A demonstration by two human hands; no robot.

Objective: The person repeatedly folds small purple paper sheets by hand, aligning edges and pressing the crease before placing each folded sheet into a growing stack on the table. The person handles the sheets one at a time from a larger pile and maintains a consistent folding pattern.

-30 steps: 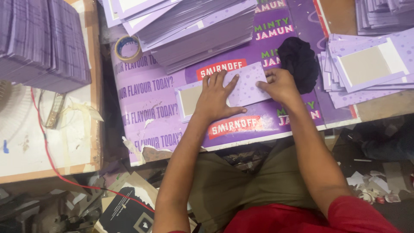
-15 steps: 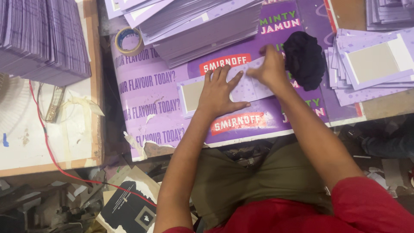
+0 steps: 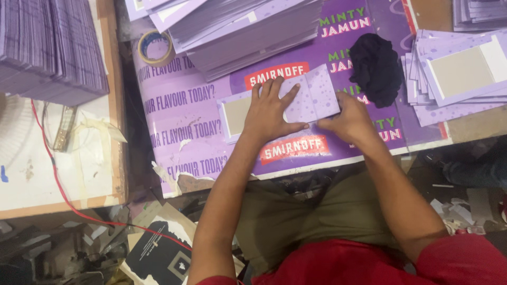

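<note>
Purple speckled card piece (image 3: 311, 97) lies flat on the large purple printed sheet (image 3: 179, 121) covering the work surface, near frame centre. Its right portion looks folded over; a grey-brown uncovered panel (image 3: 236, 113) shows at its 9 o'clock end. Left hand (image 3: 269, 113) lies palm-down on the card's middle, fingers spread and flat, thumb out toward 3 o'clock along the lower edge. Right hand (image 3: 348, 121) sits at the card's 4 o'clock corner, fingers curled together against the edge; whether they pinch the flap or only press it, cannot tell. Judgement: fold on the right side appears made and is being pressed; the left panel is not yet covered, so this piece looks roughly half done. Outward: black cloth wad (image 3: 376, 68) at 2 o'clock of the card, just beside the right hand. Stack of similar unfolded card pieces (image 3: 459, 74) at 3 o'clock, grey panels up, likely awaiting work. Fanned stack of purple sheets (image 3: 248, 31) at 12 o'clock. Tape roll (image 3: 156, 47) at 10 o'clock. Tall purple pile (image 3: 50, 50) at far 9 o'clock, above a red wire (image 3: 53, 169).
</note>
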